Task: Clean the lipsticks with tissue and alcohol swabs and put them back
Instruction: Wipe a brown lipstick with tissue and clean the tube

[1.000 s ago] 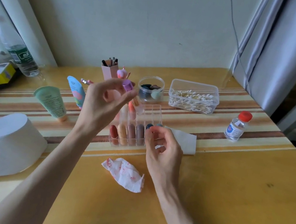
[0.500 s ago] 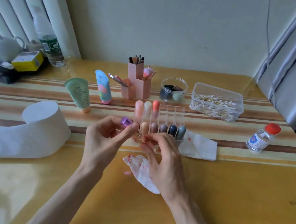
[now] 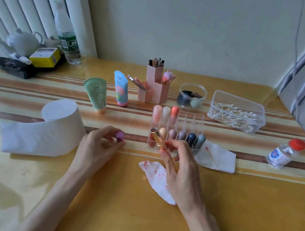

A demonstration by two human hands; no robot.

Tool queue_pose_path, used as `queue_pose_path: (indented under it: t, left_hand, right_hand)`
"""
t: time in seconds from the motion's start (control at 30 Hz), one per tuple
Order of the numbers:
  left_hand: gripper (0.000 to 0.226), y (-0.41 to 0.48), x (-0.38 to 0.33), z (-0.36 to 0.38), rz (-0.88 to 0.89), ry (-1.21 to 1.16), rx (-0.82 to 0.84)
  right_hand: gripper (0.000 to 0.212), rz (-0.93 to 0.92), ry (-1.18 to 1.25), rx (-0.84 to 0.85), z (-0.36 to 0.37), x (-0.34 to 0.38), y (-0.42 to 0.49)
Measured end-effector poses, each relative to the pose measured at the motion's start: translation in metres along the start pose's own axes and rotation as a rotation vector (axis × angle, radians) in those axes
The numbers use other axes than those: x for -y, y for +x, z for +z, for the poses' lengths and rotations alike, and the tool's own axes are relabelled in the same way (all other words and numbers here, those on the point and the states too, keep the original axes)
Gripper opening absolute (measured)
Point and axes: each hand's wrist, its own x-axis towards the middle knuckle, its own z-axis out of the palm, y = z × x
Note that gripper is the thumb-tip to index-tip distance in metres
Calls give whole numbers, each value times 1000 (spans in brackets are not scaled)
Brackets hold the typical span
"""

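A red-smeared tissue [image 3: 155, 177] lies nearest, partly under the right hand [image 3: 179, 170], which pinches an uncapped gold lipstick [image 3: 157, 138] just in front of the rack [image 3: 196, 122]. The left hand [image 3: 99, 145] pinches a purple cap [image 3: 119, 136] against the table. Capped lipsticks fill part of the rack. Swabs [image 3: 235, 113] and alcohol [image 3: 283, 153] stand beyond. Some wiping looks done, but this lipstick probably awaits cleaning, capping and return.

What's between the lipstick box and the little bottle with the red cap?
A flat white tissue with a small red spot lies between the clear lipstick box and the red-capped bottle, shown in the head view.
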Motion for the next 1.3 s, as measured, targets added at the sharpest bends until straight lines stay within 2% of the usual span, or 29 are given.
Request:
queue_pose_path:
  t: [0.07,0.17,0.23,0.3,0.43,0.6,0.7,0.83,0.93,1.03,1.13,1.23,1.3]
  left_hand:
    - [26,-1,1,2,14,2,-6]
    - [54,-3,2,3,97,-22,-53]
    - [50,-4,-6,2,218,-119,-89]
    - [35,-9,-25,2,287,-264,-35]
    - [28,-10,-54,17,267,-527,103]
    - [15,-7,-61,37,192,-702,88]
    - [23,-11,-57,41,124,-856,122]
    - [43,-14,-55,41,95,-913,149]
    - [31,-14,-58,39,51,-930,131]
    - [32,-15,-58,38,35,-934,124]
    - [30,-17,-57,38,52,-934,136]
    - [24,-17,-56,37,31,-934,121]
    - [34,-16,-55,37,16,-934,111]
  right_hand:
    - [23,19,0,9,0,1,-1]
    - [24,39,7,19,-1,4,-1]
    - [24,44,21,25,-2,6,0]
    - [24,38,38,24,-3,8,-1]
    - [25,28,57,27,-5,12,0]
    - [22,59,120,66,-6,11,-1]
    - [24,190,362,108,-9,16,2]
    - [29,338,745,115,-11,23,6]
    - [29,299,692,105,-11,22,7]
    - [21,304,625,101,-12,22,6]
    - [47,351,597,113,-14,20,5]
    - [28,309,600,103,-15,21,5]
    - [28,289,577,96,-15,22,6]
